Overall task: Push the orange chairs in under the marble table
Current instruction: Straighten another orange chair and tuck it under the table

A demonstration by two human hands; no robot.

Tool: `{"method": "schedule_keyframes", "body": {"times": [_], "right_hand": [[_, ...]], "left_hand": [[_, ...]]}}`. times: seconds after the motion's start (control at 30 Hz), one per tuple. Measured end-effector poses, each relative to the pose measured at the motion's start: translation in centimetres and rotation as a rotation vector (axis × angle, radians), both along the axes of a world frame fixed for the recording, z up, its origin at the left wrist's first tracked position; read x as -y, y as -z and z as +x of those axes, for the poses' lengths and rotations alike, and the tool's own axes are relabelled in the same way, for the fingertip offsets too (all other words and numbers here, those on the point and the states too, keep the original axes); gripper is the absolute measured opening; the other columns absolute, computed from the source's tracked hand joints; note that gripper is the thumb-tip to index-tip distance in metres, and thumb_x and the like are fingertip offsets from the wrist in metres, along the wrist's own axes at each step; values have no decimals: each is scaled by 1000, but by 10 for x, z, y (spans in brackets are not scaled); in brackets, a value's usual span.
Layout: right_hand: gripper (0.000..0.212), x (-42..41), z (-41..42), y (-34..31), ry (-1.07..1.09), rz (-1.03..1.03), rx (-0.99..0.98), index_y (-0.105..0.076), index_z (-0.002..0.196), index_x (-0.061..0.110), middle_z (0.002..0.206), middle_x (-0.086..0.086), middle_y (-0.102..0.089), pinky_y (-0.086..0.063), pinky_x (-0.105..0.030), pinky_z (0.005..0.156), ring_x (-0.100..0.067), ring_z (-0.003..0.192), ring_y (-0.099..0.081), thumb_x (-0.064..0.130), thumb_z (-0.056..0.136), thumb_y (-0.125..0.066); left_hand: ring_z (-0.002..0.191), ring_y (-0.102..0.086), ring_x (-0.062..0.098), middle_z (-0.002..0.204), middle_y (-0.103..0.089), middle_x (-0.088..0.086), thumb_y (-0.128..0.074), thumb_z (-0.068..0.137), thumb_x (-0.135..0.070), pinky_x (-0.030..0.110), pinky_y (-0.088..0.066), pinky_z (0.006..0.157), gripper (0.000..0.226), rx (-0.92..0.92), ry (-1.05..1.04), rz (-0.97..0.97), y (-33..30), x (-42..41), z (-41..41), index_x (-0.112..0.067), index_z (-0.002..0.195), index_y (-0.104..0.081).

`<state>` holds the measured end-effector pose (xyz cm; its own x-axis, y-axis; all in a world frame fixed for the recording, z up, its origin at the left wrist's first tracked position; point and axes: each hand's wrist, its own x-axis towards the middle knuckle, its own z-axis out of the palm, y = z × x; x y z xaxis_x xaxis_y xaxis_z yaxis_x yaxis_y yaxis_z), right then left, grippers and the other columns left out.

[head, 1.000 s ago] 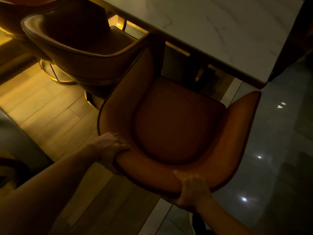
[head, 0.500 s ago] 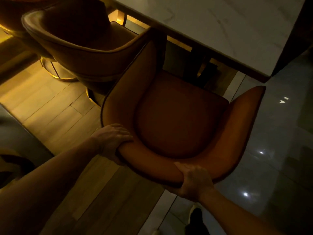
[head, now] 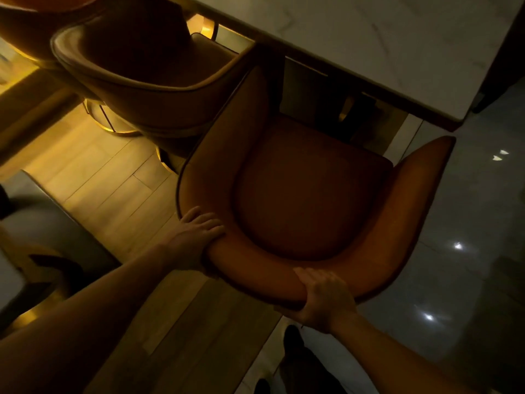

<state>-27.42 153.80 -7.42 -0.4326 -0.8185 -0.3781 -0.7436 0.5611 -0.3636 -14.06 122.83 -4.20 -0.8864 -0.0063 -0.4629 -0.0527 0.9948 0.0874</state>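
Note:
An orange chair with a curved wrap-around back stands in the middle of the head view, its seat facing the marble table. My left hand grips the back's rim at its left bend. My right hand grips the same rim lower down, thumb on top and fingers under it. The chair's left arm tip reaches the table's near edge; its right arm sticks out past the table's corner. A second orange chair stands to the left, its front tucked under the table.
Part of a third chair shows at the top left. A gold ring base sits under the second chair. A dark cushioned seat lies at the left edge. My shoe is below the chair. The floor is wood planks on the left and glossy tile on the right.
The chair has slid forward toward the table, its left arm closing on the table edge. Both hands keep their grip on the back rim.

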Motion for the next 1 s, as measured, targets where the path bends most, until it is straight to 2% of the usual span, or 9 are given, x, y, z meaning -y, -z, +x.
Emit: {"method": "schedule_keyframes", "body": {"times": [0.13,0.23,0.37,0.5,0.67,0.77,0.9,1.0], "right_hand": [[106,0,2,2,20,-8,-22,-48,133,25,123,3,-60,-43,-39,95,-20,107,-57,100,60,-31],[112,0,1,0,19,45,7,-41,138,29,133,6,-54,-38,-39,102,-17,116,-52,102,55,-28],[115,6,1,-8,52,169,79,-28,143,39,144,12,-41,-21,-45,110,-13,129,-38,103,47,-35],[120,22,27,-20,198,216,76,-22,146,36,151,8,-31,-8,-57,110,-20,138,-25,101,46,-38],[110,31,46,-21,278,89,-75,-37,139,37,139,12,-47,-17,-53,110,-16,127,-42,104,51,-29],[107,30,45,-15,267,8,-124,-49,133,29,130,7,-57,-28,-49,108,-18,118,-52,101,56,-34],[103,29,45,-2,270,-92,-190,-63,119,19,113,0,-68,-44,-49,96,-22,101,-64,98,58,-39],[103,35,42,1,266,-100,-194,-65,116,16,111,-3,-69,-47,-48,93,-24,98,-66,98,59,-38]], "left_hand": [[145,-18,25,151,-35,-7,-52,52,-89,67,4,111,109,-1,-59,14,-2,-22,2,-38,146,-31],[146,-14,26,154,-30,-8,-51,48,-94,68,9,109,117,60,-37,37,-4,-22,-2,-39,148,-25],[144,-18,25,152,-33,-8,-53,48,-94,71,5,108,118,81,35,42,-7,-15,-6,-36,147,-26],[140,-25,23,149,-38,-8,-50,48,-96,69,-1,110,117,50,65,59,-3,-12,-7,-35,145,-29],[133,-39,19,140,-49,-11,-43,50,-99,60,-9,113,111,-80,92,77,3,-7,-3,-35,140,-40],[124,-50,16,132,-57,-10,-37,54,-101,47,-25,112,106,-182,159,99,13,-3,-4,-33,134,-51],[101,-67,21,112,-70,-3,-39,60,-95,42,-51,91,95,-411,272,147,32,6,-2,-23,116,-66],[93,-69,20,105,-72,-3,-30,66,-95,39,-55,85,95,-474,320,161,34,15,-9,-22,111,-69]]}}
